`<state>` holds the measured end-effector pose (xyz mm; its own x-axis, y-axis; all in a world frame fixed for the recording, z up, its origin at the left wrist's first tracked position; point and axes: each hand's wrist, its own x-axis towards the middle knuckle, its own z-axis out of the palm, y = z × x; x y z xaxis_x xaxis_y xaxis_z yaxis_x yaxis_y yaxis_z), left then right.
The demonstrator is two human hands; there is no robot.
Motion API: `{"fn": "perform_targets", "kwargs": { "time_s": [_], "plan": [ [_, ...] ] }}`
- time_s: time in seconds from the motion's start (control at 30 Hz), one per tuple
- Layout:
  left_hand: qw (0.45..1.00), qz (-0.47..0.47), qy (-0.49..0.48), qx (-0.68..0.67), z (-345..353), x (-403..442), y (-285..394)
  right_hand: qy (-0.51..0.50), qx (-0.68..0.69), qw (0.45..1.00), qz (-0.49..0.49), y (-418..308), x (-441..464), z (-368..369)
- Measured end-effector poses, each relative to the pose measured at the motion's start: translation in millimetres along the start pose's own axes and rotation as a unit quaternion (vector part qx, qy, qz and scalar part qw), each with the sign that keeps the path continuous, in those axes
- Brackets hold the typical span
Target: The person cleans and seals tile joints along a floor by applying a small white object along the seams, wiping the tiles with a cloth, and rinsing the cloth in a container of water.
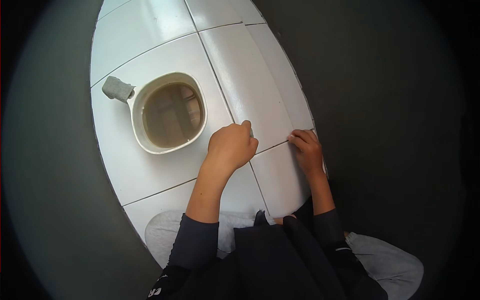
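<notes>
My left hand is closed around a small greenish-grey object, of which only a sliver shows past the fingers; what it is I cannot make out. It is over the white tiles, right of the basin. Farther right, my right hand rests at the edge of the white tiled surface, fingers bent and fingertips on the tile; nothing shows in it. A white basin with a handle holds murdy brown water. A grey cloth is draped over its handle.
White tiles with dark joints make up a raised surface that narrows toward the top. Dark grey floor lies on both sides. My crossed legs in light grey trousers are at the bottom.
</notes>
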<state>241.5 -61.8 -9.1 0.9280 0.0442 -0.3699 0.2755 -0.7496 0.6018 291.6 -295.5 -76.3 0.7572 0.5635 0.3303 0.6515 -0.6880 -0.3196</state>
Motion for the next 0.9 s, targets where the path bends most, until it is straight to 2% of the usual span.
{"fn": "perform_targets", "kwargs": {
  "time_s": [0.13, 0.2, 0.33, 0.4, 0.53, 0.6, 0.73, 0.9],
  "plan": [
    [0.999, 0.025, -0.016, 0.027, 5.0, 2.8, 5.1, -0.039, 0.029, 0.998, -0.05, -40.4, -0.4, 11.3],
    [0.999, 0.015, -0.022, 0.027, 5.0, 1.7, 0.8, -0.037, 0.048, 0.997, -0.046, -30.0, -1.7, 12.3],
    [1.0, -0.012, -0.019, 0.02, -4.3, -2.3, -2.7, 0.016, 0.001, 1.0, 0.017, 2.0, 0.5, -3.8],
    [0.999, -0.011, -0.03, 0.018, -7.8, -1.5, 4.6, 0.013, -0.019, 1.0, 0.006, -0.2, -0.1, 0.0],
    [0.999, 0.016, -0.018, 0.028, 1.9, 1.4, 4.4, -0.035, 0.035, 0.998, -0.04, -42.1, -2.0, 15.6],
    [0.999, 0.018, -0.014, 0.026, 3.3, 1.0, -2.0, -0.048, 0.047, 0.997, -0.04, -38.6, 1.2, 9.2],
    [1.0, -0.007, 0.016, -0.009, 0.0, -2.4, -6.4, 0.01, -0.002, 1.0, 0.024, 4.3, -0.1, -3.1],
    [1.0, 0.014, 0.008, 0.0, 4.7, 2.1, 2.8, -0.005, 0.031, 0.999, -0.028, -32.9, -0.9, 12.1]
  ]
}}
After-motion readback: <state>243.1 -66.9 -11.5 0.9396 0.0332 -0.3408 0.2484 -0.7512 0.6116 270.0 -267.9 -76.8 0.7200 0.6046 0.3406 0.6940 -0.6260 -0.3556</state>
